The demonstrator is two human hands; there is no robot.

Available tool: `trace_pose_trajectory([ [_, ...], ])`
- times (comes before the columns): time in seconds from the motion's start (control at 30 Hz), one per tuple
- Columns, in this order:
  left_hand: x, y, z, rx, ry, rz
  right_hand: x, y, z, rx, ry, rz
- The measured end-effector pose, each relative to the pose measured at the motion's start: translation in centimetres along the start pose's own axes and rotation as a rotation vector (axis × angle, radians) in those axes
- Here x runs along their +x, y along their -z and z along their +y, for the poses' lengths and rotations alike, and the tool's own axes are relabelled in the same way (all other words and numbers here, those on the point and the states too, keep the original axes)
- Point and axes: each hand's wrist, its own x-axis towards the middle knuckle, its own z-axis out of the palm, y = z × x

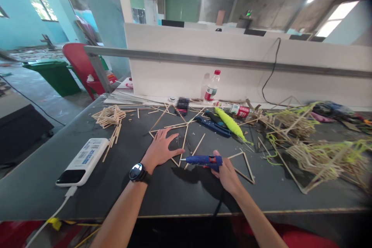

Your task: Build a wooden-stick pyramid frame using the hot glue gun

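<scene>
My right hand (226,172) grips a blue hot glue gun (202,160), its nozzle pointing left over a corner of thin wooden sticks (183,147). Spread fingers of my left hand (164,145) lie over the left part of this stick frame, thumb stretched toward the nozzle. Whether the nozzle touches the wood I cannot tell. One loose stick (195,150) slants just behind the glue gun. To the right of my right hand lies a small stick triangle (248,166), partly hidden by the hand.
A white power bank (84,161) with a cable lies at left, near a stick pile (109,116). Behind are dark blue pliers (213,126), a bundle of yellow string (231,124) and an upright bottle (213,86). Stick structures (316,159) with yellow string crowd the right.
</scene>
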Motion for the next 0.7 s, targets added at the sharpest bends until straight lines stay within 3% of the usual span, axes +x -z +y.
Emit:
trace_pose_trajectory([
  [0.1,0.0,0.0,0.1,0.004,0.005,-0.001,0.2,0.0,0.9,0.047,-0.035,-0.004],
  [0.3,0.0,0.1,0.1,-0.004,0.008,-0.006,0.6,-0.3,2.4,0.261,-0.108,0.260],
  [0.43,0.0,0.2,0.1,-0.004,0.007,-0.007,0.4,-0.2,2.0,0.106,-0.122,0.090],
  [0.57,0.0,0.3,0.2,-0.010,0.003,0.001,0.2,-0.2,1.3,0.006,-0.138,0.126],
  [0.7,0.0,0.2,0.1,-0.009,0.006,-0.009,0.3,-0.3,1.0,0.009,-0.120,0.061],
])
